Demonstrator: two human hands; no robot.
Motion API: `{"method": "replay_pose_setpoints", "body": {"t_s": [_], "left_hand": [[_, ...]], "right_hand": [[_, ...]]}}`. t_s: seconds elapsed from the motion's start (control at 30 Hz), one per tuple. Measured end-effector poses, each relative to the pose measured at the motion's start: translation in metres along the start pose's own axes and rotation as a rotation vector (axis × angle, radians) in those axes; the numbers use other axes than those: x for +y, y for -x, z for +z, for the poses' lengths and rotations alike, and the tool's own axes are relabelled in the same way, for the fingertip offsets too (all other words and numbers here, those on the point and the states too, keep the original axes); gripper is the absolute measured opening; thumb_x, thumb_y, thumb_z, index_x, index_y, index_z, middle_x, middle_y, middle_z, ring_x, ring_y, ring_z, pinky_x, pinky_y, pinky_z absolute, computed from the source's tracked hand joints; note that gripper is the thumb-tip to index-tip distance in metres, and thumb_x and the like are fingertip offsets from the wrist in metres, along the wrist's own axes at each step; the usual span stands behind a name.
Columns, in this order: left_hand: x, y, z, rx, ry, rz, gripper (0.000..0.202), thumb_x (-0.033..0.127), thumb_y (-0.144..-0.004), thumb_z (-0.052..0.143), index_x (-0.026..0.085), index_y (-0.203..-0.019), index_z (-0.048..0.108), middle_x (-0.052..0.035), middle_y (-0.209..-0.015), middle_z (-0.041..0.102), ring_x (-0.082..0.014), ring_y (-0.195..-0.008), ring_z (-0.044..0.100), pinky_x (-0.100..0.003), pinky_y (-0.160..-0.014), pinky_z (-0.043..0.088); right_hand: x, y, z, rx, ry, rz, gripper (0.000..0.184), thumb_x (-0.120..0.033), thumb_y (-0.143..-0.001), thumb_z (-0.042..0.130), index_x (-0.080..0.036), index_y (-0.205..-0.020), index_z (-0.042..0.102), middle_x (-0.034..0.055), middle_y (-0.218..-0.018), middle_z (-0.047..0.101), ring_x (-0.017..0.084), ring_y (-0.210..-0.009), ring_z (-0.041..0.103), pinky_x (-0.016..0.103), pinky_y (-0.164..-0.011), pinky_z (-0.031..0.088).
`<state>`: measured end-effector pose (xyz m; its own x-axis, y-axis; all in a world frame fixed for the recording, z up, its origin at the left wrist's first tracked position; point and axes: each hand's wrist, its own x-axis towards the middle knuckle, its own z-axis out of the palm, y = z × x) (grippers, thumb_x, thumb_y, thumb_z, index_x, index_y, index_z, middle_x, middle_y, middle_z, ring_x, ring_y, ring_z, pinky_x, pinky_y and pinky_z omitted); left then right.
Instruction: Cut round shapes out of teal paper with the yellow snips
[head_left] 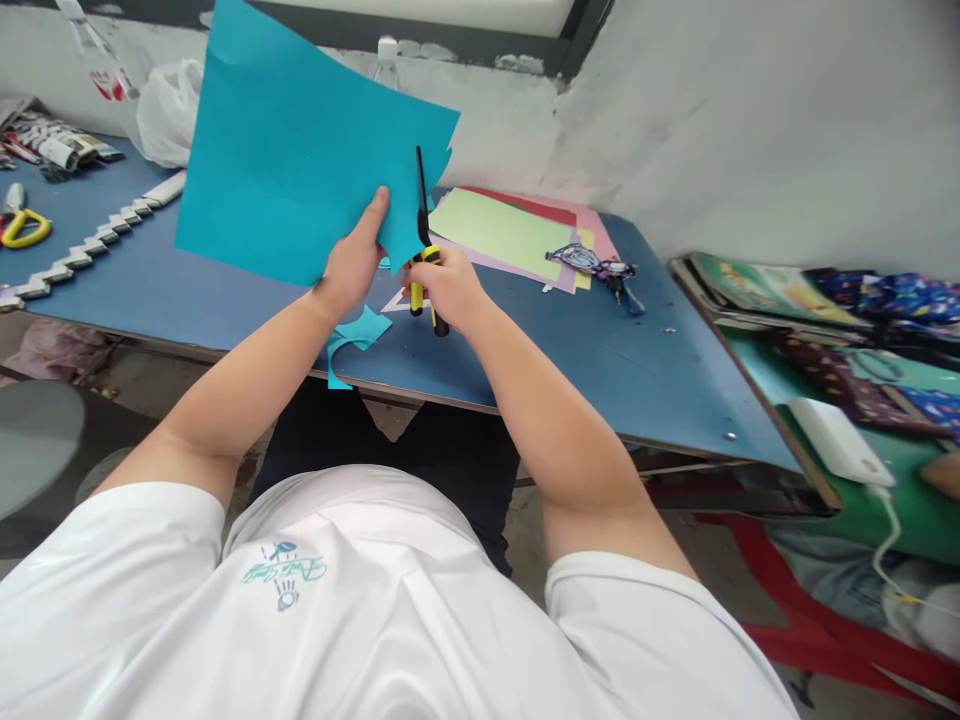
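Observation:
My left hand [354, 258] pinches the lower right edge of a large teal paper sheet [292, 150] and holds it up above the blue table [600, 360]. My right hand [446, 288] is closed round the yellow and black handles of a pair of scissors [424, 235]. The black blades point upward and sit in the sheet's right edge, where the paper is cut jagged. Teal offcuts [358, 335] lie on the table just below my left wrist.
A stack of coloured sheets [510, 235] lies behind my hands, with a bunch of keys [596, 265] on it. At far left are yellow-handled scissors [22, 228], a folded white paper strip [97, 240] and a plastic bag [165, 110]. A second table at right holds books [757, 290] and a white charger [836, 440].

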<state>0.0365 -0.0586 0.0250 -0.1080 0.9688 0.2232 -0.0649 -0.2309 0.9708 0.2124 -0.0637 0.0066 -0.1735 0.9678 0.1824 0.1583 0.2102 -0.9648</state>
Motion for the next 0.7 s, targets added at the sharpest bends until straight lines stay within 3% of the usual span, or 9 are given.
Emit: {"method": "replay_pose_setpoints", "body": {"t_s": [0.1,0.17,0.3,0.43,0.57,0.7], "left_hand": [[0.002,0.0,0.004,0.031,-0.006,0.005,0.03,0.041,-0.125,0.071,0.02,-0.109,0.084,-0.0007,-0.075,0.065,-0.0212,-0.085,0.061,-0.031,-0.096,0.052],[0.002,0.0,0.005,0.038,0.005,0.001,0.038,0.048,-0.125,0.07,0.02,-0.102,0.083,-0.0013,-0.076,0.066,-0.0208,-0.085,0.061,-0.031,-0.095,0.054],[0.005,0.002,0.007,0.03,0.055,0.003,0.038,0.042,-0.125,0.071,0.019,-0.096,0.079,-0.0022,-0.083,0.073,-0.0191,-0.088,0.064,-0.03,-0.099,0.058],[0.005,0.006,0.012,0.001,0.152,0.041,0.043,0.048,-0.121,0.075,0.023,-0.087,0.075,-0.0041,-0.087,0.075,-0.0206,-0.087,0.064,-0.034,-0.094,0.062],[0.0,0.004,0.015,-0.028,0.246,0.073,0.051,0.051,-0.12,0.075,0.029,-0.074,0.064,-0.0038,-0.086,0.073,-0.0207,-0.082,0.062,-0.037,-0.088,0.065],[-0.002,0.001,0.016,-0.032,0.285,0.071,0.056,0.051,-0.121,0.075,0.027,-0.073,0.059,-0.0039,-0.083,0.069,-0.0198,-0.081,0.064,-0.037,-0.089,0.065]], "right_hand": [[0.0,0.0,0.0,-0.001,0.0,-0.005,0.011,-0.027,-0.073,0.074,-0.029,-0.08,0.066,0.0002,-0.077,0.071,0.025,-0.076,0.073,0.046,-0.088,0.071],[0.0,0.0,0.0,-0.002,-0.005,-0.004,0.01,-0.027,-0.073,0.074,-0.029,-0.08,0.067,0.0006,-0.078,0.071,0.025,-0.076,0.073,0.047,-0.089,0.071],[-0.002,0.001,0.0,0.007,-0.002,-0.005,0.009,-0.027,-0.072,0.073,-0.028,-0.079,0.068,0.0019,-0.081,0.073,0.026,-0.079,0.074,0.047,-0.089,0.07],[-0.003,0.003,0.0,0.003,-0.001,-0.015,0.008,-0.028,-0.072,0.072,-0.029,-0.078,0.067,0.0018,-0.08,0.072,0.026,-0.08,0.074,0.045,-0.087,0.07],[-0.002,0.003,0.001,0.005,0.009,-0.024,0.008,-0.03,-0.072,0.071,-0.029,-0.077,0.066,0.0014,-0.077,0.071,0.026,-0.08,0.075,0.044,-0.085,0.071],[-0.002,0.002,0.0,0.0,0.01,-0.007,0.01,-0.029,-0.073,0.073,-0.029,-0.079,0.064,0.0014,-0.077,0.071,0.026,-0.077,0.075,0.043,-0.081,0.069]]}}
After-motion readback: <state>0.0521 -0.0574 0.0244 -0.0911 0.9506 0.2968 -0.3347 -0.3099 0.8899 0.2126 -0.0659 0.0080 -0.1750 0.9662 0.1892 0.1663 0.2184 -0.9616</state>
